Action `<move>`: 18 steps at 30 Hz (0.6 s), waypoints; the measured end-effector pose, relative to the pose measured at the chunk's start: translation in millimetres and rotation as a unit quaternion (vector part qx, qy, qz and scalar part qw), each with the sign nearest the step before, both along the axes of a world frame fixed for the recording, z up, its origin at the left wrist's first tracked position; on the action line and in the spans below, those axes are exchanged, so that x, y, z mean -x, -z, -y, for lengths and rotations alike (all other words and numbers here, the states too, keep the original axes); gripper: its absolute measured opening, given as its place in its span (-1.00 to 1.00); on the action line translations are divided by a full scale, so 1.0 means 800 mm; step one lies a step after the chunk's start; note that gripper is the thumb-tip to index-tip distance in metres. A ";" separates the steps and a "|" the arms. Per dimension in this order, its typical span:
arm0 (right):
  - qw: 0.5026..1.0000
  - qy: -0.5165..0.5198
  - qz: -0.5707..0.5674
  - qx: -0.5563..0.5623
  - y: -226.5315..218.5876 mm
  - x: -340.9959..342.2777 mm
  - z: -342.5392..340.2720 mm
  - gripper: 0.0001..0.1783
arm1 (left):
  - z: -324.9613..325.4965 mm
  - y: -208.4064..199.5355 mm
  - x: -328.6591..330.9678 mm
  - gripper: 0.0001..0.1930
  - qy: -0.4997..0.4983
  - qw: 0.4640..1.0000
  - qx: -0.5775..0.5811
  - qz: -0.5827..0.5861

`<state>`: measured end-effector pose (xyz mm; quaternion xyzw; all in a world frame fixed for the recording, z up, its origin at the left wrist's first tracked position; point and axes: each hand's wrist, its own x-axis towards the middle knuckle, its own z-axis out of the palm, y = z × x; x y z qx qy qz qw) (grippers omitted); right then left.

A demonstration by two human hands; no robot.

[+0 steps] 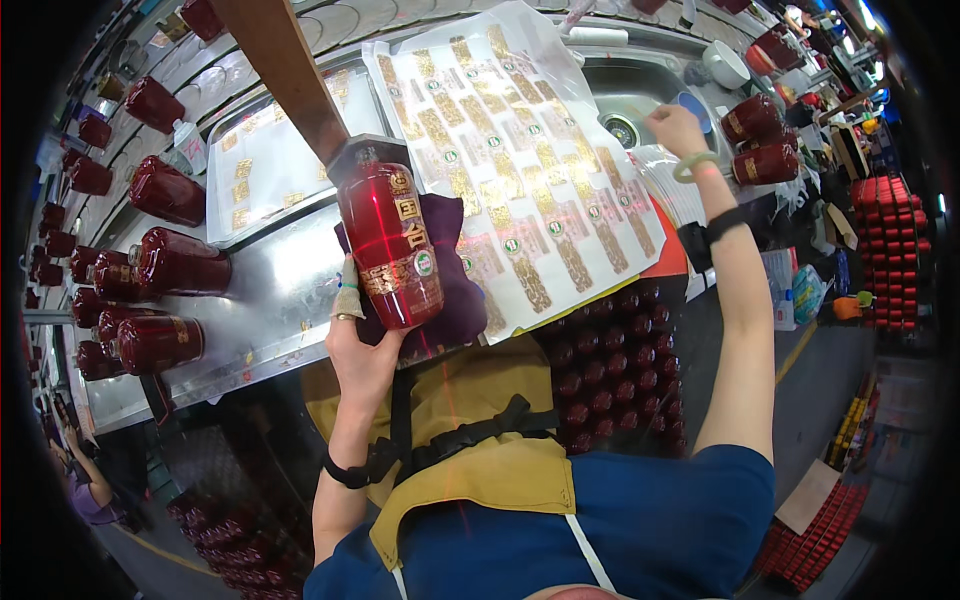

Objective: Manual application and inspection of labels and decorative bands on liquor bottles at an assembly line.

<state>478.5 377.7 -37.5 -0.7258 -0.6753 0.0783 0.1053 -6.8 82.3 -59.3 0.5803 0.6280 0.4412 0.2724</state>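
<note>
1. Nearest, the left hand [362, 352] has its fingers grasping the lower end of a dark red bottle [392, 260], thumb by the base, apparently to keep the round body from rolling.
2. That bottle lies front and centre, neck pointing away and gold-decorated face turned up, which probably keeps its surface in sight and reach.
3. Under it is a bunched purple cloth [452, 225] on the metal desk [262, 283], likely as a cushion against slipping and scratches.
4. Beyond the neck a wooden bar [288, 85] rises from the desk; whether it touches the glass I cannot tell.
5. Just right of the bottle, a white sheet [405, 60] bears rows of gold decals [545, 190], spread flat, presumably so each can be picked out singly.
6. Left of the bar, a shallow tray [222, 240] holds a few gold pieces set apart, perhaps so they do not stick together.
7. Farther off, the right hand [676, 130] hangs near the sink [640, 72], fingers bent; whether they pinch anything I cannot tell.
8. More red bottles [185, 263] crowd the desk's left side, seemingly parked clear of the working spot.
</note>
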 end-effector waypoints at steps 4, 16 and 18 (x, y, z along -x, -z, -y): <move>0.977 0.030 0.169 0.127 0.061 0.007 -0.056 -0.66 | -0.003 -0.006 -0.002 -0.08 0.006 1.000 0.001 -0.006; 0.989 -0.027 -0.005 -0.148 -0.037 0.017 0.056 -0.72 | -0.001 0.002 0.000 -0.07 0.004 1.000 -0.012 0.000; 0.976 -0.055 0.008 -0.208 -0.070 0.011 0.099 -0.76 | -0.003 0.002 -0.002 -0.07 0.007 1.000 -0.013 0.012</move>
